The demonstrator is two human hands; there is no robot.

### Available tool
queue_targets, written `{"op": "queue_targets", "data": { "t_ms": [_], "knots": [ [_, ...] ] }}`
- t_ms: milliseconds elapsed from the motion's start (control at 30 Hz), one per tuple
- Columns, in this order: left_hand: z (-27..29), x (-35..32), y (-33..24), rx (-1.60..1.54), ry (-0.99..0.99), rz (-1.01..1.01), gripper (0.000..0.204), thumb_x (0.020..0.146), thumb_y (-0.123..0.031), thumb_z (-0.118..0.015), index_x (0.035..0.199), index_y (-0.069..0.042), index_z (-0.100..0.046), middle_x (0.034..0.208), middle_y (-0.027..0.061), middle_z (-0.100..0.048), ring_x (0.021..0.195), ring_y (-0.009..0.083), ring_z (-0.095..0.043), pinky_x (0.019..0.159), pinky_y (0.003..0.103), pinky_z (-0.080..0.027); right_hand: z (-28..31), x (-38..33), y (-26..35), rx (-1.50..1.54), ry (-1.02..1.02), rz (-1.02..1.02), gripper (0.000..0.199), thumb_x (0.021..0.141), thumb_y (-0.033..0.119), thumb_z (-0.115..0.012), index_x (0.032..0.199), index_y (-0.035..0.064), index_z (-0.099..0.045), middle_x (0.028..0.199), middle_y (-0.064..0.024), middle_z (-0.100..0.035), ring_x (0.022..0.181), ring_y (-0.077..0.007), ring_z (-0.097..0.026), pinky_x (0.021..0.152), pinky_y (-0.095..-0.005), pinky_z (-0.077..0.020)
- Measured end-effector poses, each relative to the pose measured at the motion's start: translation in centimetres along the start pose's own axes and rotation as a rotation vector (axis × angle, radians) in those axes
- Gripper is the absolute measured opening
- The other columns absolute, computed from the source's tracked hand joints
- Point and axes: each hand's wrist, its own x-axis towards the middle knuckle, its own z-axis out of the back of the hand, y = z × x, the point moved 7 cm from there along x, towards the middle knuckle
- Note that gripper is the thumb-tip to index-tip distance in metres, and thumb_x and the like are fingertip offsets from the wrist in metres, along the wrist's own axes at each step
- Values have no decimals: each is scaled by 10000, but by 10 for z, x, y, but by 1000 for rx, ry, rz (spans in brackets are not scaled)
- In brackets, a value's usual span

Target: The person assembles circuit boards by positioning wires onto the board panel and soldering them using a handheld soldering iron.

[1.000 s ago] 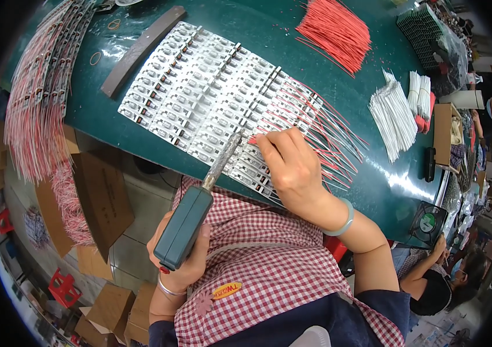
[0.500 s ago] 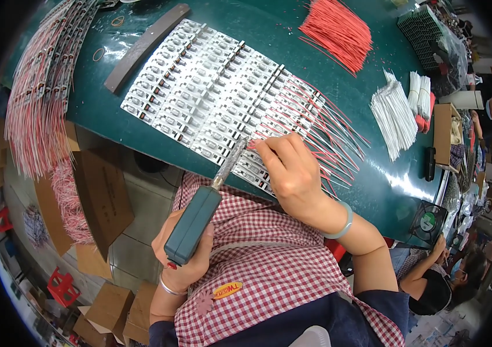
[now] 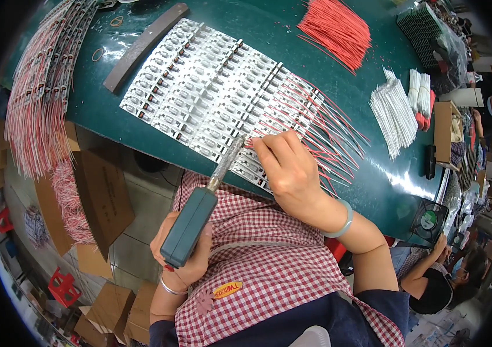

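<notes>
My left hand (image 3: 179,246) is wrapped round the dark green body of a soldering gun (image 3: 191,222). Its metal barrel slants up and away, with the tip over the near part of a panel of white circuit boards (image 3: 199,75). Just right of that tip, my right hand (image 3: 291,173) is closed in a pinch. A bit of red wire (image 3: 250,141) shows at its fingertips, against the panel. Red and white wires (image 3: 333,130) fan out from the panel's right end, partly hidden by my right hand.
A dark bar (image 3: 146,47) lies along the panel's left end. Loose red wires (image 3: 336,32) and white wires (image 3: 393,118) are heaped at the right. Wired strips (image 3: 49,69) hang over the left edge above a carton (image 3: 104,199). A small fan (image 3: 429,220) stands near another person (image 3: 431,283).
The soldering gun and my left hand have shifted slightly left. My right hand has moved a little up and left, still pinching by the tip.
</notes>
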Motion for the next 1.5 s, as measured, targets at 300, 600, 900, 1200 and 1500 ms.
{"op": "queue_targets", "data": {
  "t_ms": [300,600,900,1200,1500],
  "knots": [
    [5,-10,7,-60,-56,34,223,767,-9,-754,973,62,-710,932,188,-704,803,316,-720,730,344,-578,3,-5,0,-4,-38,49,370,716,22,-639,1062,-107,-659,948,-129,-610,841,-255,-574,650,-327,-506],
    [-1,-9,5,-49,27,34,189,777,15,-747,957,54,-705,945,177,-698,812,300,-713,735,342,-573,0,-5,4,27,-39,0,380,675,-40,-638,1050,-81,-683,934,-126,-641,794,-265,-596,626,-351,-516],
    [-1,4,-6,-52,4,-27,171,764,23,-744,923,63,-696,890,159,-678,738,268,-690,669,315,-556,-2,-5,5,-22,4,41,327,729,13,-657,1031,-112,-666,923,-125,-604,822,-246,-568,650,-321,-508],
    [3,-19,18,-79,-40,61,195,757,13,-748,939,60,-693,873,159,-675,715,270,-679,656,321,-548,-1,-3,4,-32,28,22,320,733,20,-647,1028,-105,-664,926,-126,-596,825,-250,-561,672,-318,-514],
    [6,-17,11,-38,-56,23,238,743,16,-746,972,70,-705,933,190,-703,807,313,-720,737,348,-576,3,-9,8,34,-99,15,373,651,-52,-644,1021,-60,-689,904,-113,-640,787,-257,-603,628,-341,-519]
  ]
}}
